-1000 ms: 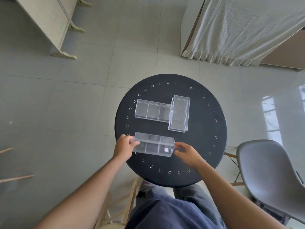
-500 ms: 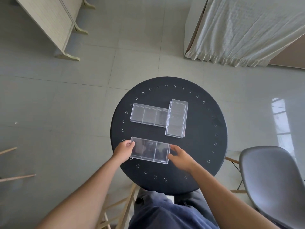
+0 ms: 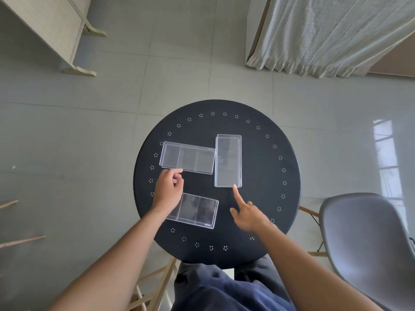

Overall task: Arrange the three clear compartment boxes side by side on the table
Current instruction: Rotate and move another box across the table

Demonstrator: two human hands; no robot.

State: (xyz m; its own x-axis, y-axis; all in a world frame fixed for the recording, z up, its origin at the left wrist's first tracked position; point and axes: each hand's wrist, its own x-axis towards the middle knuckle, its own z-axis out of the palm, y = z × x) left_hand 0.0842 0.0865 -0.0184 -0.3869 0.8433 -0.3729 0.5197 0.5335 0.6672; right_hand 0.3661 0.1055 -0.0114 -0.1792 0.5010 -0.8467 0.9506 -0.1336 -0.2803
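Observation:
Three clear compartment boxes lie on the round black table (image 3: 265, 167). One box (image 3: 187, 158) lies crosswise at the far left. A second box (image 3: 228, 160) lies lengthwise just right of it, forming an L with it. The third box (image 3: 197, 211) lies crosswise nearer to me, its left end hidden under my left wrist. My left hand (image 3: 169, 187) has loosely curled fingers, and their tips reach the near left edge of the far left box. My right hand (image 3: 247, 213) points its index finger onto the near right corner of the lengthwise box.
A grey shell chair (image 3: 363, 243) stands close to the table's right side. A wooden stool frame (image 3: 157, 279) shows under the table's near edge, by my legs. A white curtain (image 3: 332, 32) hangs at the far right and a pale cabinet (image 3: 51, 25) at the far left.
Both hands have let go of the near box, which now lies on the table. My left hand moved forward to the far left box and my right hand to the lengthwise box.

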